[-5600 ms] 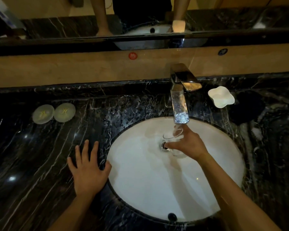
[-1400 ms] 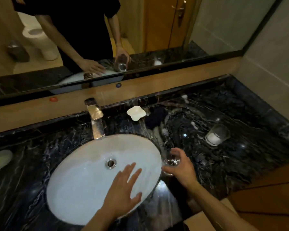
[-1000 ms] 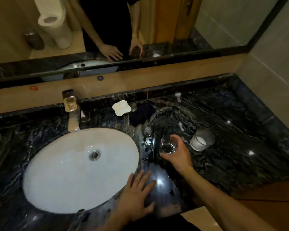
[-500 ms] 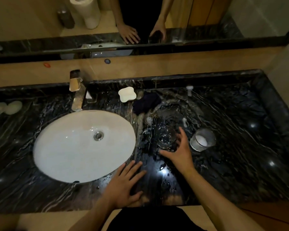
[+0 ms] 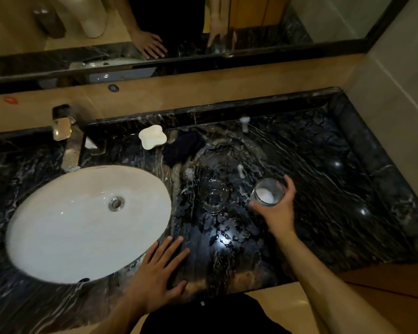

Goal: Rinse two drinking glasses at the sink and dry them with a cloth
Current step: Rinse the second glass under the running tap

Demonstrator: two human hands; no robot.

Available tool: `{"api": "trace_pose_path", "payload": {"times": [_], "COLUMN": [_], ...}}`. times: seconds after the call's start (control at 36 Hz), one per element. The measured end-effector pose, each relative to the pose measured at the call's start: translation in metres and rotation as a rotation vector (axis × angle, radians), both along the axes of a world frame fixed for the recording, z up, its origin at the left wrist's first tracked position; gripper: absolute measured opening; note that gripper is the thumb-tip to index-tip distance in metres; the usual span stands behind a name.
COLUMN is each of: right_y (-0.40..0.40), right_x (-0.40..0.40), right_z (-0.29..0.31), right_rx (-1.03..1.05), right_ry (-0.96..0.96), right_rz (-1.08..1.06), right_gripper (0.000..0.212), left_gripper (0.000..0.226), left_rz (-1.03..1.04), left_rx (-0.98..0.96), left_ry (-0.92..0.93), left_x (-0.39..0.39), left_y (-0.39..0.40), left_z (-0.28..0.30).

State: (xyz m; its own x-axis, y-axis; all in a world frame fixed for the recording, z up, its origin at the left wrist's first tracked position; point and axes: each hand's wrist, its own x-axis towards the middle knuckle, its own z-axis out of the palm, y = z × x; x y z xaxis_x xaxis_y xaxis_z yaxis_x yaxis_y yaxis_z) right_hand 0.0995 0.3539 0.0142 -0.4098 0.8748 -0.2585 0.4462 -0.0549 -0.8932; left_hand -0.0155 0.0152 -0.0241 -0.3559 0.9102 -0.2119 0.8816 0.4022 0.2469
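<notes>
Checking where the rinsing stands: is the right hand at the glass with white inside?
Yes, the right hand wraps that glass on the counter.

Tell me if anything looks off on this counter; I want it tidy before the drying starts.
Nothing is broken or tipped. The second glass, gripped by the right hand, holds something white inside; what it is I cannot tell. The clear glass stands upright on the countertop. A dark cloth lies bunched by the soap dish.
</notes>
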Motion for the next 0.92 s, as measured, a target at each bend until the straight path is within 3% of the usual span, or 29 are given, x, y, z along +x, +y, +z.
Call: {"api": "trace_pose_path", "payload": {"times": [0.08, 0.19, 0.36, 0.56, 0.72, 0.92], "right_y": [0.0, -0.005, -0.037, -0.114, -0.189, -0.253], "right_x": [-0.004, -0.003, 0.013, 0.01, -0.032, -0.11], "right_z": [0.007, 0.011, 0.02, 0.035, 0.03, 0.015], "right_rx": [0.003, -0.004, -0.083, -0.145, -0.238, -0.161], "right_ry": [-0.006, -0.022, 0.005, -0.036, -0.077, -0.094], "right_rz": [0.014, 0.026, 0.14, 0.298, 0.435, 0.512], "right_gripper": [0.096, 0.085, 0.081, 0.083, 0.102, 0.083], "left_gripper": [0.076, 0.076, 0.075, 0.044, 0.04, 0.02], "left_rz": [-0.013, -0.041, -0.107, -0.135, -0.008, 0.057], "left_rx": [-0.001, 0.007, 0.024, 0.097, 0.235, 0.355], "left_ry": [0.009, 0.007, -0.031, -0.222, -0.183, -0.026], "left_x": [-0.002, -0.005, -0.018, -0.067, -0.13, -0.23], "left_y": [0.001, 0.0, 0.002, -0.009, -0.063, -0.111], "left_z": [0.001, 0.005, 0.012, 0.033, 0.058, 0.087]}}
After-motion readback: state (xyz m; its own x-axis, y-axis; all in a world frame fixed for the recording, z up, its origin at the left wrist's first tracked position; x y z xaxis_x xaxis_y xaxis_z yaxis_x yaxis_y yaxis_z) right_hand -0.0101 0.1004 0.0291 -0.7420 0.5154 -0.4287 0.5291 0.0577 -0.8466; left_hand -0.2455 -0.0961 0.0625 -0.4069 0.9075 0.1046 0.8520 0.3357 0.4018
